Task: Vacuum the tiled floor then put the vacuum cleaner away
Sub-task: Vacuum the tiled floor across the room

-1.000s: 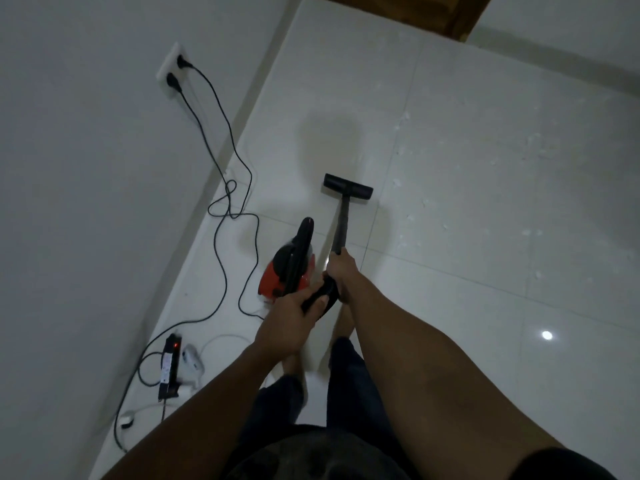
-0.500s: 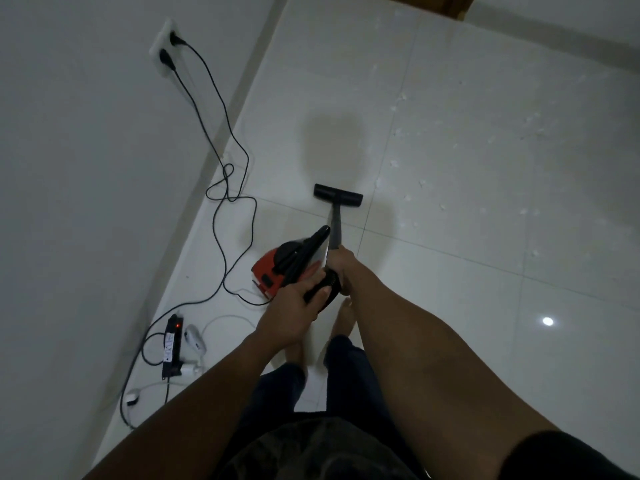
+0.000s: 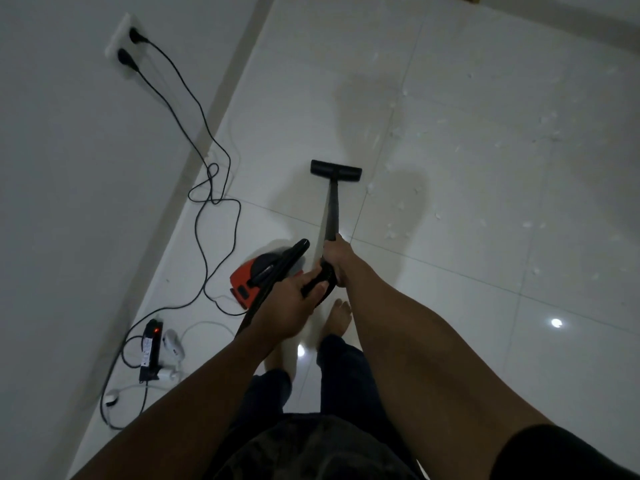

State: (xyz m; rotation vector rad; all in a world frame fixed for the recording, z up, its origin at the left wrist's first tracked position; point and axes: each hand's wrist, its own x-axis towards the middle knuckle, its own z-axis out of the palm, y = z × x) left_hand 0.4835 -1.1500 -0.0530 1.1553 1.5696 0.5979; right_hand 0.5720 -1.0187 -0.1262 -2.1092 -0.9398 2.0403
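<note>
Mid-vacuuming, my right hand (image 3: 334, 261) curls round the wand (image 3: 333, 209) and my left hand (image 3: 291, 303) grips the handle (image 3: 320, 284) behind it, the floor head (image 3: 336, 171) resting on the tiled floor (image 3: 450, 306) toward its left wall edge, so next I should steer right into the white scraps (image 3: 394, 233).

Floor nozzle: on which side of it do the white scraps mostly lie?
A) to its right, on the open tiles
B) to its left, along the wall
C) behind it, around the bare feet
A: the white scraps dot the tiles to the right of the floor nozzle; toward the wall lie only cords.
</note>
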